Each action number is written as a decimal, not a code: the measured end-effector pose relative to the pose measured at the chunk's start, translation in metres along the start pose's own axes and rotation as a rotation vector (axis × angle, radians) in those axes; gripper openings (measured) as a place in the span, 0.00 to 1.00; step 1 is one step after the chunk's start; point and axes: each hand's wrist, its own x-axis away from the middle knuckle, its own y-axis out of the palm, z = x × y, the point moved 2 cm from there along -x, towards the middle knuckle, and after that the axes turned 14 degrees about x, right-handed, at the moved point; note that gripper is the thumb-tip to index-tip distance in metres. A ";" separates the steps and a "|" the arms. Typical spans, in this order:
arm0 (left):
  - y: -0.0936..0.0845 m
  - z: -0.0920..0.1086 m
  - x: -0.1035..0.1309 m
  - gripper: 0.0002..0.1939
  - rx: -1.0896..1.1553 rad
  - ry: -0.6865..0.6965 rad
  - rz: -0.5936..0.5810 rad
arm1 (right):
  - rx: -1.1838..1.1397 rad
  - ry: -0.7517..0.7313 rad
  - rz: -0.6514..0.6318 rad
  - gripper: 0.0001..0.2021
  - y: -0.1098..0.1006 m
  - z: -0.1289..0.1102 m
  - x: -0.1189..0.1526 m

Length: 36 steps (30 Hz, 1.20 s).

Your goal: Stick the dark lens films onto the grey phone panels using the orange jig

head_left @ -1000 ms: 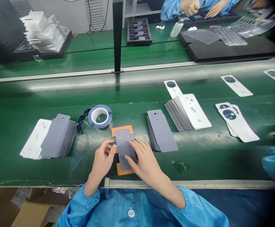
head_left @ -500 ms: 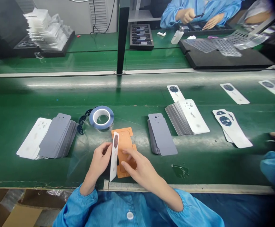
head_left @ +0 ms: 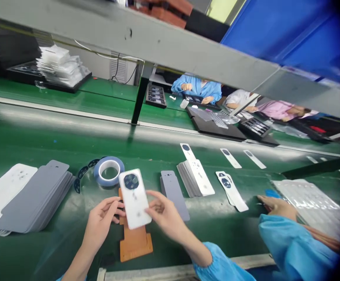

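Observation:
A white phone back panel (head_left: 135,207) with a dark round camera patch is held up face-on above the orange fixture (head_left: 136,244). My right hand (head_left: 165,214) pinches the panel's right edge between thumb and fingers. At the panel's left side, my left hand (head_left: 101,218) has its fingers curled close together, near the fixture's upper left; whether it grips anything is hidden. Behind them lies a roll of blue tape (head_left: 98,171), with a strip of dark round patches (head_left: 82,171) curling out to its left.
Grey panels (head_left: 32,195) and white panels (head_left: 7,191) are stacked at left. More grey panels (head_left: 174,191) and a fanned white stack (head_left: 200,177) stand right of centre. Patched panels (head_left: 234,193) lie farther right, near a co-worker's hand (head_left: 278,207) and clear trays (head_left: 313,203).
The view has swung up and to the right. The white panel, edge-on before, now faces the camera, raised over the fixture. My right hand has closed on its right edge.

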 end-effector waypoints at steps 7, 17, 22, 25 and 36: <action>-0.046 0.016 0.009 0.20 -0.553 0.550 0.422 | 0.437 0.154 0.363 0.23 -0.116 0.014 -0.154; -0.076 0.013 0.020 0.37 -0.870 0.453 0.637 | 0.939 0.316 0.319 0.13 -0.123 0.026 -0.213; -0.080 0.014 -0.003 0.40 -0.730 0.184 0.469 | 1.075 0.250 0.318 0.14 -0.111 0.009 -0.199; -0.076 0.014 -0.018 0.31 -0.538 0.100 0.258 | 1.067 0.142 0.280 0.15 -0.092 -0.012 -0.179; -0.059 0.021 -0.002 0.21 -0.069 -0.021 -0.071 | 0.361 -0.359 -0.108 0.12 0.074 -0.067 -0.060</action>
